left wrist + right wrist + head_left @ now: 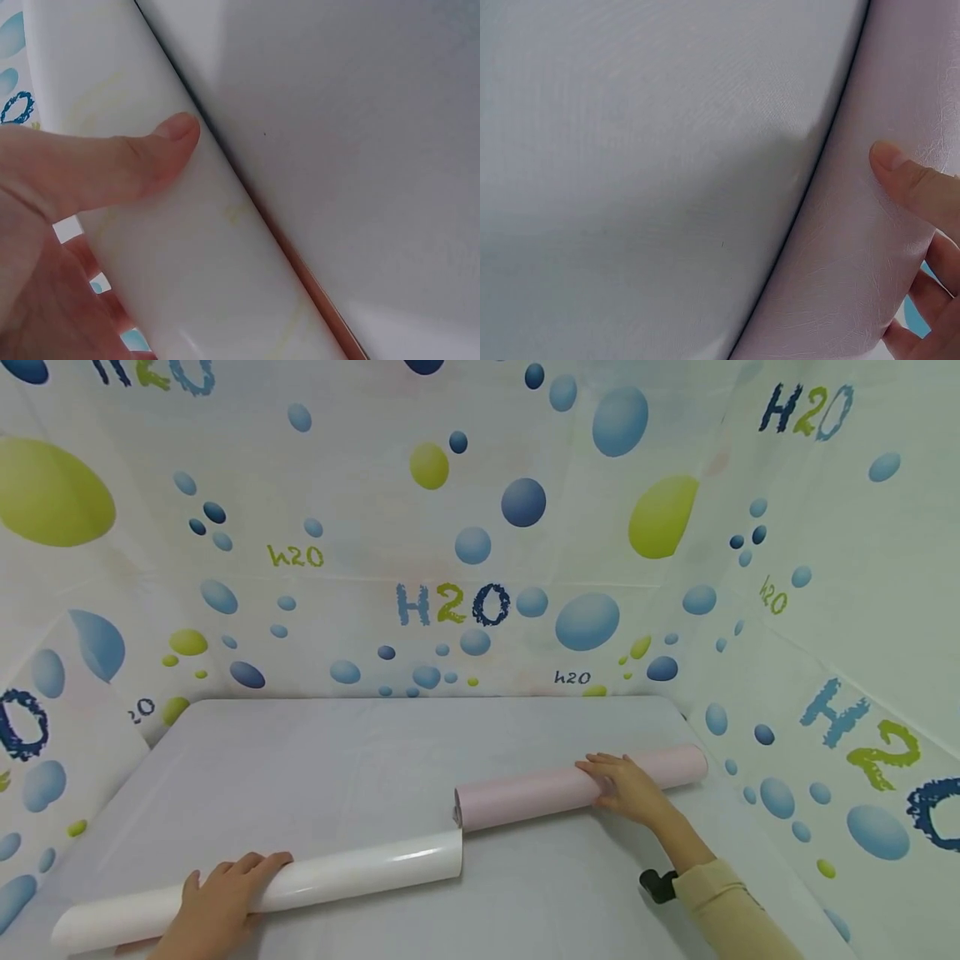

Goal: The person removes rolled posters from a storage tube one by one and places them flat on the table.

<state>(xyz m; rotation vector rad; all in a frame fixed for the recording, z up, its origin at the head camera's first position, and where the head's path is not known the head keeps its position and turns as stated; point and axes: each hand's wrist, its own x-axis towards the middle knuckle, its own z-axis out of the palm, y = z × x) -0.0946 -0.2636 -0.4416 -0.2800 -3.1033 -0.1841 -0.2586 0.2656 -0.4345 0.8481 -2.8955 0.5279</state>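
Note:
A glossy white roll (367,868) lies slantwise across the front left of the table. My left hand (221,902) grips it left of its middle; in the left wrist view the thumb (176,131) lies along one side and the other fingers curl round the far side. A pink roll (525,795) with a finely creased surface (840,255) lies farther back on the right, its left end close by the white roll's right end. My right hand (626,787) grips the pink roll near its middle, thumb on the near side and fingers round the far side.
The rolls lie on a pale table (337,768). Behind and at both sides hang white sheets (360,510) printed with blue and green bubbles and "H2O". A black wrist device (658,887) sits at the right sleeve (727,902).

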